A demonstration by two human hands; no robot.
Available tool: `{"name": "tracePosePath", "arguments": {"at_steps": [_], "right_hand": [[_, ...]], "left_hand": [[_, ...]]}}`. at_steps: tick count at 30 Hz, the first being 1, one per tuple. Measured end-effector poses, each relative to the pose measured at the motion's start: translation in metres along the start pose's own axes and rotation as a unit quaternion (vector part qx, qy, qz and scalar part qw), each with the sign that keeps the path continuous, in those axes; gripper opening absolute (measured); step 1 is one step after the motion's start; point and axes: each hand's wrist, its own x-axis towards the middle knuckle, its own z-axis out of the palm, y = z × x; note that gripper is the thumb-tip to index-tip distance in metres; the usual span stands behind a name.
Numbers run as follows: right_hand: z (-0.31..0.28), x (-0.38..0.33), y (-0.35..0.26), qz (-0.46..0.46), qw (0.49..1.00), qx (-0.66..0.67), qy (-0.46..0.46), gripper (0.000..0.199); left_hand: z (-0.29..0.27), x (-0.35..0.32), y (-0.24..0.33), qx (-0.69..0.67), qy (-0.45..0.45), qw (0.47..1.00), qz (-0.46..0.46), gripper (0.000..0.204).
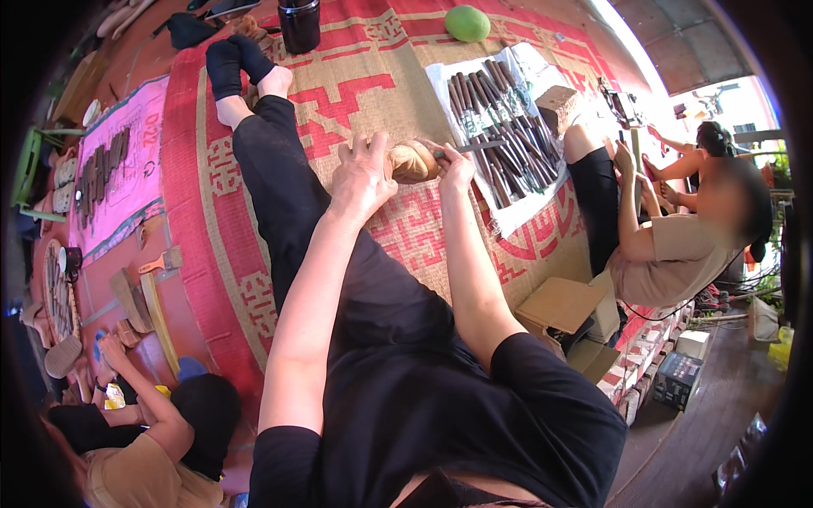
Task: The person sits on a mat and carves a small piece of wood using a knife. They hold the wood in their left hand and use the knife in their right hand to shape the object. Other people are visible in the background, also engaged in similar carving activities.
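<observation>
Matting [364,93], woven in red and tan, covers the floor under the person's outstretched black-trousered leg [279,161]. White cloth [525,212] lies on the mat just right of the hands, carrying rows of dark-handled carving tools [504,127]. A pink cloth [140,144] with more tools lies well apart to the left. Other seated people work at the right edge and lower left. Above the mat, the left hand [360,178] wraps over a rounded piece of pale wood [412,162], its grip pressed around the wood's left side. The right hand [455,165] touches the wood's right side, its grip pinching a thin chisel [478,146] whose shaft points right. A green fruit [467,23] rests at the mat's far end.
</observation>
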Motion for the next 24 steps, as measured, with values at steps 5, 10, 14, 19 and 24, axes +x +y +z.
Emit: {"name": "tracePosePath", "arguments": {"at_steps": [5, 10, 14, 19, 24], "right_hand": [[-0.013, 0.004, -0.006, -0.018, 0.998, -0.017, -0.051, 0.014], [0.007, -0.016, 0.001, -0.051, 0.989, -0.023, -0.136, 0.016], [-0.002, 0.005, -0.002, -0.052, 0.997, -0.043, -0.040, 0.013], [0.009, -0.010, -0.011, -0.050, 0.991, -0.034, -0.117, 0.007], [0.012, -0.010, -0.008, -0.030, 0.983, -0.060, -0.170, 0.012]], "left_hand": [[0.001, 0.001, 0.002, 0.016, -0.007, 1.000, -0.010, 0.067], [-0.001, -0.002, 0.000, 0.002, -0.003, 1.000, 0.000, 0.068], [0.002, -0.001, 0.003, 0.000, 0.013, 1.000, 0.011, 0.066], [0.000, 0.000, 0.000, 0.001, 0.006, 1.000, 0.000, 0.064], [0.001, -0.001, 0.003, -0.006, 0.016, 1.000, 0.008, 0.065]]}}
